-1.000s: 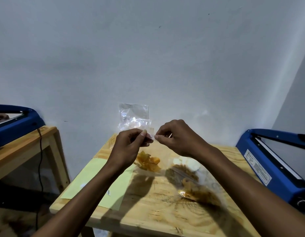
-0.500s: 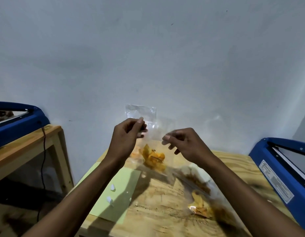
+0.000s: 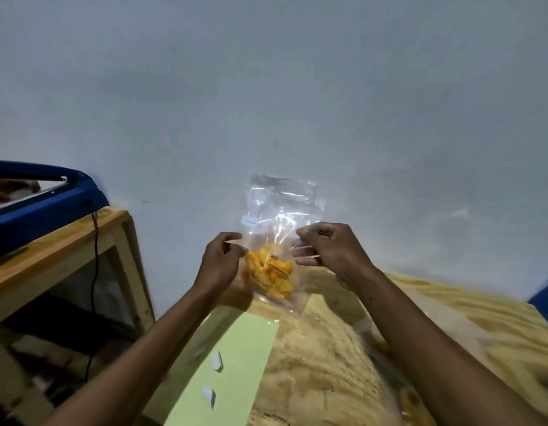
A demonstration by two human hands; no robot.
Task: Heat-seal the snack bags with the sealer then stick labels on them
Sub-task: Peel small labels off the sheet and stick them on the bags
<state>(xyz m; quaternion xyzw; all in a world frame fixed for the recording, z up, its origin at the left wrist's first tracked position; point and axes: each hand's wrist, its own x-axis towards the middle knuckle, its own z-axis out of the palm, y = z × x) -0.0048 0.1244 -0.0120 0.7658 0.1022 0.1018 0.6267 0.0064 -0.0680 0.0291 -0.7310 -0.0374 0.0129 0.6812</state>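
A clear snack bag [image 3: 282, 210] with orange-yellow chips at its bottom hangs upright above the wooden table [image 3: 322, 364]. A small white label [image 3: 249, 221] sticks on its upper left. My left hand [image 3: 220, 262] pinches the bag's left edge. My right hand [image 3: 331, 250] pinches its right edge at the same height. A pale green label sheet [image 3: 242, 342] with two white labels lies on the table below my left forearm. Only a blue corner of the sealer [image 3: 544, 298] shows at the right edge.
A second blue heat sealer [image 3: 42, 207] sits on a wooden stand [image 3: 61, 259] at the left, its black cable hanging down. More clear bags with chips [image 3: 411, 398] lie blurred on the table under my right forearm. A grey wall is behind.
My hands have spread apart to the bag's two side edges. The white label now sits on the bag. The view has swung left, so the right sealer is nearly out of frame.
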